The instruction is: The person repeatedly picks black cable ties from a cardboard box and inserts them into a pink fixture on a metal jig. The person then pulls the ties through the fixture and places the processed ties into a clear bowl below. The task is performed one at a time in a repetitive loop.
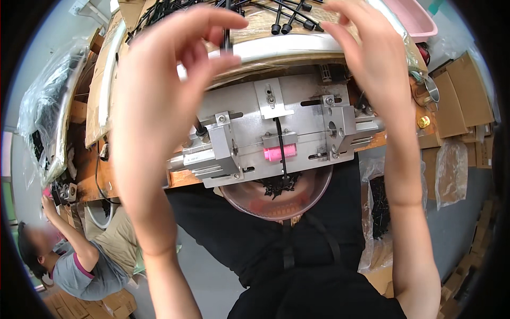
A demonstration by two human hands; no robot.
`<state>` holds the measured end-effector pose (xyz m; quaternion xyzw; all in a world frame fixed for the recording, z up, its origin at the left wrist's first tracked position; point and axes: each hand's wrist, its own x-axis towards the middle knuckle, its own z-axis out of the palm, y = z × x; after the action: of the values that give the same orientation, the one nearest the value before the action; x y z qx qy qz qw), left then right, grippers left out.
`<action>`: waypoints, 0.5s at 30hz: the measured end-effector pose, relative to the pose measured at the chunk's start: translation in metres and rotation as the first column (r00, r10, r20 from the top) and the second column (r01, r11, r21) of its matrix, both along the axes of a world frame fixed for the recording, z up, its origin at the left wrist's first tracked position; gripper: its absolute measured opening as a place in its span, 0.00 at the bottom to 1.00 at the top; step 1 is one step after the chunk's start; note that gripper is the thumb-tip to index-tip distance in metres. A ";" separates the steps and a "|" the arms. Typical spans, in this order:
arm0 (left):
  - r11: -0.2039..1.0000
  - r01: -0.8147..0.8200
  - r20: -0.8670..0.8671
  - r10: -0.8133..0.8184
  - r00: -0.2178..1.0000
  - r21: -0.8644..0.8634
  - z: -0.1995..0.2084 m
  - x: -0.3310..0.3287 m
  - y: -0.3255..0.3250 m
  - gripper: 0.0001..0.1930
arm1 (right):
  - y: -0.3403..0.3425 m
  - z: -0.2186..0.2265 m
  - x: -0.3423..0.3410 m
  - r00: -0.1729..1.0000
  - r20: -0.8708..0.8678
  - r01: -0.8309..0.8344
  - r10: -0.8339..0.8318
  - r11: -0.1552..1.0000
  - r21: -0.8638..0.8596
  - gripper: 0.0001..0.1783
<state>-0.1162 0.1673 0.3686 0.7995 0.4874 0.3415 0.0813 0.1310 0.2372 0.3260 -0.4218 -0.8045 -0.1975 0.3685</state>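
Observation:
My left hand (164,69), blurred by motion, is raised at the upper left with thumb and forefinger apart. A black rod (227,40) shows in the gap between them; I cannot tell whether it is touched. At the upper right, my right hand (366,45) curves over the pile, thumb and forefinger apart, the thumb close to the capped end of another black rod (309,24). Between my arms sits a metal fixture (303,111) with a block on each side. One thin black rod (281,141) lies in it, crossing a bright pink piece (271,154).
A clear bowl (247,204) with small black parts is below the fixture. White foam (289,47) edges the cardboard under the rods. A pink tub (417,21), metal cup (431,91) and cartons (467,90) are right. A co-worker (85,266) sits at lower left.

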 end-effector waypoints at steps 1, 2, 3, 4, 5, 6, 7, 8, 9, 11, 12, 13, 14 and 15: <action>0.990 -0.075 0.097 0.064 0.993 0.119 -0.021 0.016 -0.015 0.28 | 0.019 0.009 0.006 0.996 0.081 0.047 -0.034 0.986 -0.162 0.13; 0.968 -0.195 0.102 0.180 0.978 0.160 -0.030 0.030 -0.045 0.35 | 0.029 0.022 0.001 0.990 0.143 0.059 -0.014 0.946 -0.318 0.16; 0.959 -0.233 0.025 0.232 0.972 0.163 -0.046 0.037 -0.067 0.34 | 0.032 0.027 -0.005 0.991 0.136 0.050 -0.003 0.938 -0.344 0.14; 0.951 -0.259 -0.048 0.270 0.962 0.167 -0.063 0.045 -0.087 0.33 | 0.035 0.029 -0.008 0.991 0.137 0.054 -0.004 0.928 -0.369 0.12; 0.954 -0.227 -0.097 0.249 0.964 0.194 -0.084 0.051 -0.102 0.33 | 0.035 0.033 -0.013 0.991 0.134 0.049 0.004 0.918 -0.393 0.10; 0.957 -0.223 -0.136 0.250 0.959 0.188 -0.096 0.059 -0.115 0.30 | 0.032 0.038 -0.020 0.994 0.105 0.080 -0.038 0.896 -0.437 0.09; 0.960 -0.240 -0.187 0.265 0.946 0.146 -0.112 0.066 -0.125 0.32 | 0.035 0.044 -0.020 0.998 0.061 0.019 0.012 0.872 -0.489 0.09; 0.971 -0.224 -0.225 0.237 0.945 0.078 -0.118 0.071 -0.127 0.33 | 0.033 0.049 -0.014 0.993 -0.116 -0.096 0.029 0.772 -0.628 0.09; 0.978 -0.210 -0.261 0.205 0.943 0.010 -0.122 0.075 -0.128 0.34 | 0.030 0.052 -0.009 0.966 -0.257 -0.195 0.022 0.713 -0.674 0.10; 0.976 -0.215 -0.262 0.199 0.944 -0.034 -0.129 0.083 -0.126 0.36 | 0.023 0.055 -0.001 0.868 -0.497 -0.369 -0.009 0.656 -0.658 0.11; 0.974 -0.219 -0.265 0.198 0.944 -0.055 -0.131 0.084 -0.125 0.36 | 0.018 0.056 0.002 0.805 -0.593 -0.436 -0.017 0.662 -0.610 0.11; 0.975 -0.219 -0.272 0.201 0.941 -0.038 -0.134 0.084 -0.122 0.36 | 0.009 0.056 0.008 0.708 -0.706 -0.579 0.020 0.589 -0.564 0.12; 0.975 -0.221 -0.281 0.207 0.937 -0.019 -0.137 0.083 -0.120 0.37 | 0.000 0.055 0.015 0.591 -0.806 -0.709 0.046 0.507 -0.491 0.13; 0.976 -0.218 -0.287 0.208 0.935 -0.002 -0.138 0.083 -0.117 0.37 | 0.000 0.045 0.024 0.516 -0.849 -0.754 0.114 0.532 -0.387 0.13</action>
<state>-0.0336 0.0502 0.2305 0.7814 0.5834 0.2212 -0.0138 0.1551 0.2372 0.3714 -0.3279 -0.6710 0.4383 0.5001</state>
